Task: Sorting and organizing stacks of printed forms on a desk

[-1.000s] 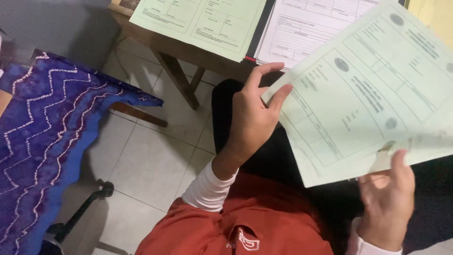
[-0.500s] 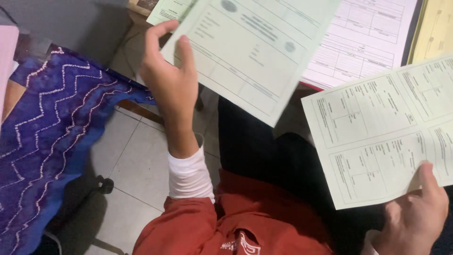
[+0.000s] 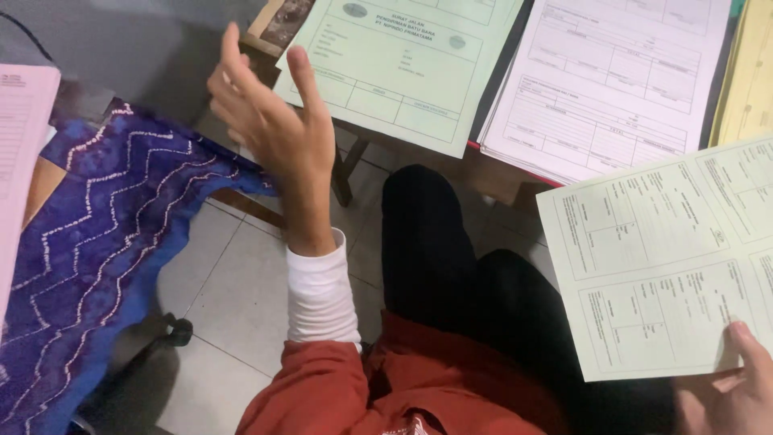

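Biggest first: blue zigzag cloth (image 3: 105, 266) drapes over the surface at your left, w/ a pink sheet (image 3: 22, 153) at its far-left edge. On the wooden table (image 3: 278, 20) ahead lie a green form (image 3: 403, 64) and, beside it, a white form stack (image 3: 612, 80). Your right hand (image 3: 737, 391), bottom-right corner, pinches the lower edge of a pale green form (image 3: 668, 258), thumb on top; other fingers hidden. Your left hand (image 3: 274, 133) is raised, empty, fingers spread loosely, just beside the green form's left edge, not touching it.
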